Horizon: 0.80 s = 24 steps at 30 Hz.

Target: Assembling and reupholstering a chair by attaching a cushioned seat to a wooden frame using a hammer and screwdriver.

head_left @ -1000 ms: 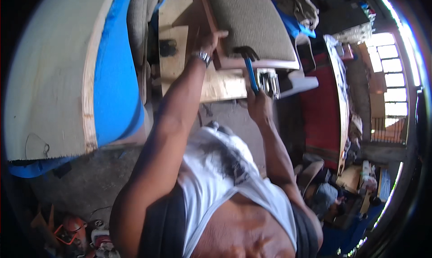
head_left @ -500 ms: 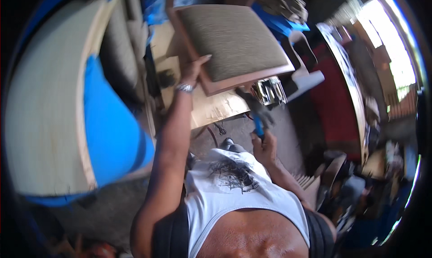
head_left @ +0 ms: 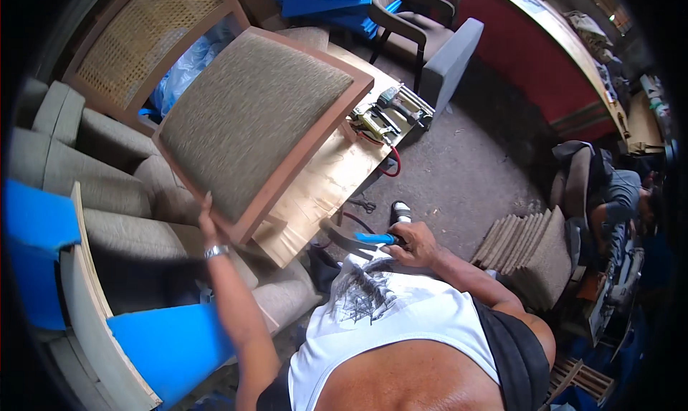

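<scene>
nearest the camera is the person's white sleeveless shirt [head_left: 401, 318] with a dark print, at 6 o'clock. just above it the right hand [head_left: 414, 245] is clenched around the blue handle of a hammer [head_left: 355, 239], whose dark metal head points toward 9 o'clock, clear of the wood. at 8 o'clock the left hand [head_left: 208, 225], a metal watch [head_left: 215, 251] on its wrist, grips the lower corner of a chair seat [head_left: 251, 121]: a brown wooden frame around olive-grey woven padding, tilted up on edge and filling the view from the centre to 11 o'clock. under its lower edge lies a pale plywood board [head_left: 326, 182]. at 9 o'clock sits a grey sofa [head_left: 93, 189], with blue foam [head_left: 168, 346] and a curved board toward 7 o'clock. beyond the seat, at 11 o'clock, a cane chair back [head_left: 140, 35] leans. at 12 o'clock a small machine [head_left: 390, 113] rests on the board's far end, beside a grey armchair [head_left: 430, 38]. at 3 o'clock are stacked cushions [head_left: 527, 242] and another person [head_left: 631, 199].
</scene>
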Tool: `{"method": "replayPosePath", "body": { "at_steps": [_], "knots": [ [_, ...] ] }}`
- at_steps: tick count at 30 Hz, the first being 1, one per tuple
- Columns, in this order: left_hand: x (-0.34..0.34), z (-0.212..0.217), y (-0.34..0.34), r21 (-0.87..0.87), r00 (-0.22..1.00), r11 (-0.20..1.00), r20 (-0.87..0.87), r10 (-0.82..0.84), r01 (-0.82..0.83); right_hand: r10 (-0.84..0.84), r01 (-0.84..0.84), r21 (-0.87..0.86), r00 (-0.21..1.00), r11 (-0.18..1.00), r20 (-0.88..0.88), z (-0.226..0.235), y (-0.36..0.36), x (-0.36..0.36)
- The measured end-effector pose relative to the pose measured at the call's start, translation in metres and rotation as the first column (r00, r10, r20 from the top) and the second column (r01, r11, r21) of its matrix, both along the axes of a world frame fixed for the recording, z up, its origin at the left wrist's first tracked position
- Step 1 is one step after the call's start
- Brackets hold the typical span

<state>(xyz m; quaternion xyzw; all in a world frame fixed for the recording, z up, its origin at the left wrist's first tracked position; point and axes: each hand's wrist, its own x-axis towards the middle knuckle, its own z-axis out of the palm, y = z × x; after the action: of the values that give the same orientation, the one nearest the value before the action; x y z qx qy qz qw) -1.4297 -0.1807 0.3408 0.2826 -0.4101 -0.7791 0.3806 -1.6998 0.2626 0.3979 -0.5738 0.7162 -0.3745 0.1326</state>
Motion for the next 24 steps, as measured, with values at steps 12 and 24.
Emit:
{"method": "replayPosePath", "body": {
  "at_steps": [12, 24],
  "knots": [
    [-0.366, 0.002, 0.025, -0.842, 0.308, 0.449, 0.531, 0.789, 0.300, -0.123, 0.015, 0.300, 0.931, 0.954, 0.343, -0.175, 0.081, -0.421],
    [-0.457, -0.013, 0.040, -0.664, 0.225, 0.317, 0.597, 0.770, 0.677, 0.010, -0.048, 0.125, 0.959, 0.991, 0.284, -0.139, -0.052, -0.375]
  ]
}}
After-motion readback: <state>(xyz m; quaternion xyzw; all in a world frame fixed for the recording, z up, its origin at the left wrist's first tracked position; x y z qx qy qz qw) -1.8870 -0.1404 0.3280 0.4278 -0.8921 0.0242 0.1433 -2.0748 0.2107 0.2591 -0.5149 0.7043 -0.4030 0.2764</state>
